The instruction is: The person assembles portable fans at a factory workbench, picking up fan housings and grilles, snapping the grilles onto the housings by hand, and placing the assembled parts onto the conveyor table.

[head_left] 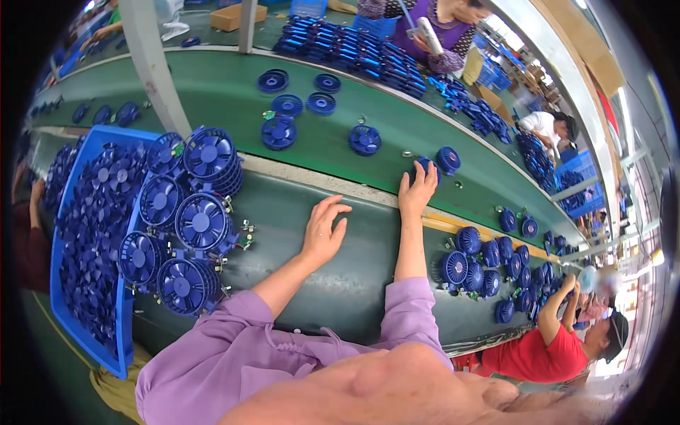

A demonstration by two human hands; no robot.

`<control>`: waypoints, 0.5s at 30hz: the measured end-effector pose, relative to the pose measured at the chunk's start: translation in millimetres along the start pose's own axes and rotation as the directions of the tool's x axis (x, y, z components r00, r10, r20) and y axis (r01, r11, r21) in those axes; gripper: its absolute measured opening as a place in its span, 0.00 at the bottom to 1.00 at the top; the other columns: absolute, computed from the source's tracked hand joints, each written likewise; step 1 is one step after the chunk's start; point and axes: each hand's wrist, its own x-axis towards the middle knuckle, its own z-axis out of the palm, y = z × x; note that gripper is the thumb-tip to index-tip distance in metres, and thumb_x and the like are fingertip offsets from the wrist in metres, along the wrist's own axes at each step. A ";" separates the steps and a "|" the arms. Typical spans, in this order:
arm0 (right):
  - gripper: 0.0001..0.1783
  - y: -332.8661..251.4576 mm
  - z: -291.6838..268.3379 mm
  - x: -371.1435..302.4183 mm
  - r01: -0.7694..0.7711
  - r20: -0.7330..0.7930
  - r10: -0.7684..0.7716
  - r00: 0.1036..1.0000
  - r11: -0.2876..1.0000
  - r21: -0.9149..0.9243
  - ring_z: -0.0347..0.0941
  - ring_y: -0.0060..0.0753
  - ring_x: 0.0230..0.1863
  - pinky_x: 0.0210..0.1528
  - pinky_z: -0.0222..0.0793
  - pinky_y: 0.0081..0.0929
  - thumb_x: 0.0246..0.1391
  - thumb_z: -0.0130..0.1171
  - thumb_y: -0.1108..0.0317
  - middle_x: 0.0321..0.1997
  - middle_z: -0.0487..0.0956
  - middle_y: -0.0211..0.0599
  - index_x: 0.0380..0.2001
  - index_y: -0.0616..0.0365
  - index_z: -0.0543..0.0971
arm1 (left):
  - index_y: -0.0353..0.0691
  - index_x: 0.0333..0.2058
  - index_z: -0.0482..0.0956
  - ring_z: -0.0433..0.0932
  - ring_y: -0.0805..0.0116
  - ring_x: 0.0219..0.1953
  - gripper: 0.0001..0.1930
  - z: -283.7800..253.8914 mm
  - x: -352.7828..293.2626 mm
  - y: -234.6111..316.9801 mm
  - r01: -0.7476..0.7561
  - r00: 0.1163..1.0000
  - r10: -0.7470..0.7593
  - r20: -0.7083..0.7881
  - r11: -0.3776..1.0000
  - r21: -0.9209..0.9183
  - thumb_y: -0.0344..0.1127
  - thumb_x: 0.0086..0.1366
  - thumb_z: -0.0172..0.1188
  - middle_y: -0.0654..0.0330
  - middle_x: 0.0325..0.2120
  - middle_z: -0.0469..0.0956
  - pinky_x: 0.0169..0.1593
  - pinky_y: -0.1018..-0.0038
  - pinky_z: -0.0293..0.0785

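Observation:
My left hand [324,232] hovers over the dark green work surface, its fingers apart and nothing in it. Reaching farther, my right hand [419,191] is over the near edge of the green conveyor belt [319,145]. Its outstretched fingers overlap a round blue fan unit [425,163], partly hidden under them, while the thumb stands apart. Just right of it lies another blue fan unit [448,160]. A single blue fan unit [365,140] rests farther left on the belt.
Stacked blue fan housings [202,222] stand at left, beside a blue bin [127,347] of fan blades. Blue ring covers [287,105] lie on the belt. More fan units [469,241] sit at right, near a person in red [542,354]. Someone in purple [439,28] works across.

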 end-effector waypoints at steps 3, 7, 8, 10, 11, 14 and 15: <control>0.26 -26.7 14.0 9.2 0.053 0.189 -0.097 0.977 0.972 0.228 0.60 0.59 0.62 0.62 0.59 0.47 0.49 0.64 0.68 0.63 0.63 0.56 0.53 0.55 0.73 | 0.40 0.46 0.75 0.71 0.52 0.54 0.13 -1.5 2.7 -4.1 -0.053 0.999 0.053 -0.004 0.999 0.002 0.28 0.62 0.55 0.52 0.53 0.69 0.54 0.64 0.70; 0.29 -57.8 47.4 22.4 -0.006 0.318 -0.068 0.946 0.974 0.226 0.62 0.58 0.62 0.60 0.62 0.48 0.45 0.68 0.64 0.61 0.67 0.56 0.53 0.52 0.72 | 0.38 0.49 0.72 0.78 0.67 0.45 0.12 -9.7 11.9 -10.4 0.179 0.984 -0.172 0.055 0.892 -0.415 0.28 0.69 0.49 0.53 0.52 0.70 0.41 0.74 0.80; 0.28 -45.7 57.6 26.4 -0.013 0.339 -0.050 0.939 0.984 0.179 0.64 0.56 0.61 0.59 0.63 0.48 0.44 0.69 0.62 0.59 0.69 0.56 0.50 0.51 0.74 | 0.37 0.50 0.71 0.78 0.67 0.46 0.12 -5.9 15.0 -11.4 0.276 0.960 -0.253 0.117 0.802 -0.530 0.29 0.69 0.48 0.54 0.51 0.71 0.42 0.73 0.80; 0.19 -48.4 67.1 27.8 -0.013 0.325 -0.019 0.946 0.995 0.094 0.69 0.54 0.57 0.57 0.66 0.45 0.42 0.70 0.60 0.52 0.75 0.54 0.37 0.53 0.79 | 0.35 0.53 0.68 0.77 0.66 0.48 0.14 -10.4 16.1 -20.1 0.355 0.927 -0.344 0.152 0.671 -0.651 0.30 0.71 0.47 0.55 0.51 0.72 0.44 0.71 0.79; 0.18 -44.1 69.7 27.0 -0.029 0.273 -0.031 0.962 0.977 0.213 0.70 0.54 0.55 0.56 0.67 0.43 0.41 0.70 0.60 0.50 0.76 0.53 0.35 0.56 0.79 | 0.35 0.54 0.67 0.77 0.66 0.48 0.15 -10.6 17.3 -23.9 0.323 0.933 -0.340 0.114 0.657 -0.681 0.31 0.71 0.47 0.55 0.51 0.72 0.45 0.71 0.79; 0.16 -54.2 60.4 16.0 -0.147 0.383 -0.093 0.919 0.821 0.552 0.73 0.43 0.47 0.51 0.68 0.34 0.47 0.69 0.66 0.44 0.75 0.46 0.36 0.62 0.76 | 0.42 0.63 0.57 0.69 0.63 0.58 0.24 -13.0 21.5 -45.4 0.305 0.931 -0.355 0.083 0.632 -0.713 0.39 0.72 0.48 0.54 0.60 0.64 0.55 0.66 0.72; 0.15 -60.8 51.6 9.4 -0.279 0.483 -0.098 0.870 0.710 0.646 0.72 0.37 0.48 0.50 0.68 0.30 0.47 0.68 0.70 0.48 0.74 0.44 0.37 0.62 0.75 | 0.45 0.65 0.54 0.68 0.63 0.58 0.27 -10.9 23.7 -44.0 0.324 0.908 -0.412 0.076 0.575 -0.751 0.43 0.71 0.50 0.54 0.62 0.61 0.54 0.64 0.73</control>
